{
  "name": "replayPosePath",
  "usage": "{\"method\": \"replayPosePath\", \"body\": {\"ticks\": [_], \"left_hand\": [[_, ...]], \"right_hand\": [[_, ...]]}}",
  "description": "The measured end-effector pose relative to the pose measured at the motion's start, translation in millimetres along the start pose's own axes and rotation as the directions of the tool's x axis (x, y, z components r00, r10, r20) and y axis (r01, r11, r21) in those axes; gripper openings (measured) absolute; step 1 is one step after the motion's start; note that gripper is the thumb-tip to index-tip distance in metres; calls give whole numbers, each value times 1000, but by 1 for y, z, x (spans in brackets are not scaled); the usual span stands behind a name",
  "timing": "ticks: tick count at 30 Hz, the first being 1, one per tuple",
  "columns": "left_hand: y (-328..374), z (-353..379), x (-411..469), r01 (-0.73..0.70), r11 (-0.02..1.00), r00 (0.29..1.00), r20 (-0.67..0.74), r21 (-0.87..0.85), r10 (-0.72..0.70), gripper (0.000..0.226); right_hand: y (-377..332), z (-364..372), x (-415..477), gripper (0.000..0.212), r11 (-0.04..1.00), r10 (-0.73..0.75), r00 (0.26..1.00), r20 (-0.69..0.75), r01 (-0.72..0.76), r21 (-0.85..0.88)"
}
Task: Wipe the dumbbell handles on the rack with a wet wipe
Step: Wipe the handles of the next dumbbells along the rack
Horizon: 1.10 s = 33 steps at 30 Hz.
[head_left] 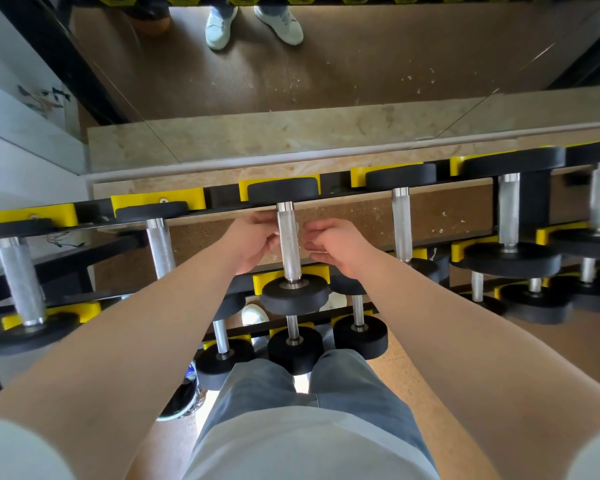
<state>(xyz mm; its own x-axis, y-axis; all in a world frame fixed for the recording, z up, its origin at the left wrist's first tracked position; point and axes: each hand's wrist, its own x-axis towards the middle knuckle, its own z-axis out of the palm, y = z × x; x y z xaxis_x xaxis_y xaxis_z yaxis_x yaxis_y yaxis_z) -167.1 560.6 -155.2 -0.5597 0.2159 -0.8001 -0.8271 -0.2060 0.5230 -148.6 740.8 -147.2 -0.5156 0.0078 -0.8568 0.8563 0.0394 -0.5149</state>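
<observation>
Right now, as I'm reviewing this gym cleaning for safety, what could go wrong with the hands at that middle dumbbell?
1. The left hand and right hand flank the knurled handle; a hard tug might roll the dumbbell off its yellow cradle toward the shoe below.
2. No wipe shows clearly, so bare skin may rub the knurling.

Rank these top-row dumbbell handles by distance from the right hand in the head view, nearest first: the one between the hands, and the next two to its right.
1. The center handle, just left of the right hand.
2. The slim handle, next along to the right.
3. The thick handle, farther right still.
</observation>
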Motion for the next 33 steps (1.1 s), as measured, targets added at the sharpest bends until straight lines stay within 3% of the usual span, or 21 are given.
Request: {"method": "replayPosePath", "body": {"ticks": [2,4,5,11,13,15,16,20,23,24,26,28,29,31,33], "left_hand": [[-3,-8,-6,48,936,994,75,349,-79,23],[-2,-14,-17,102,723,971,90,683,-222,22],[0,-15,-20,99,641,959,99,761,-265,26],[13,-2,-12,91,492,938,92,866,-335,32],[13,-5,-8,72,351,938,56,934,-342,48],[12,-7,-7,-17,153,960,58,988,-274,43],[11,-7,-6,-36,134,976,64,990,-207,36],[6,-4,-4,-1,486,999,18,874,-30,17],[0,-3,-5,50,872,999,-12,487,-51,28],[-1,-2,-5,42,938,999,-10,345,-41,30],[-5,1,-6,1,988,1000,-25,155,2,30],[-8,2,-6,-31,994,999,-25,102,34,28],[-10,1,-5,-31,990,999,-17,138,34,27],[-12,-5,-6,13,931,1000,14,366,-20,25],[-15,-11,-10,57,770,993,45,635,-110,21]], "right_hand": [[0,-1,-1,36,1000,18,1000,-23,-18,2],[-1,1,-2,32,999,28,999,-27,-29,-16],[-1,2,-2,29,999,33,999,-25,-34,-42],[3,9,2,28,975,42,999,14,-37,-220],[2,10,2,31,974,43,999,18,-38,-223],[2,8,0,31,973,47,999,19,-42,-228],[2,7,-1,32,972,50,999,19,-44,-230],[2,2,-7,32,974,55,998,13,-50,-222],[0,-1,-9,29,979,66,998,6,-64,-193],[0,-2,-10,28,981,70,998,5,-68,-181],[-1,-4,-11,27,983,70,998,3,-69,-170],[-2,-6,-13,29,984,67,998,-4,-67,-168],[-3,-7,-14,29,984,67,998,-6,-67,-167],[-3,-8,-16,30,984,71,997,1,-70,-162],[-1,-8,-18,30,984,79,997,10,-77,-160]]}}
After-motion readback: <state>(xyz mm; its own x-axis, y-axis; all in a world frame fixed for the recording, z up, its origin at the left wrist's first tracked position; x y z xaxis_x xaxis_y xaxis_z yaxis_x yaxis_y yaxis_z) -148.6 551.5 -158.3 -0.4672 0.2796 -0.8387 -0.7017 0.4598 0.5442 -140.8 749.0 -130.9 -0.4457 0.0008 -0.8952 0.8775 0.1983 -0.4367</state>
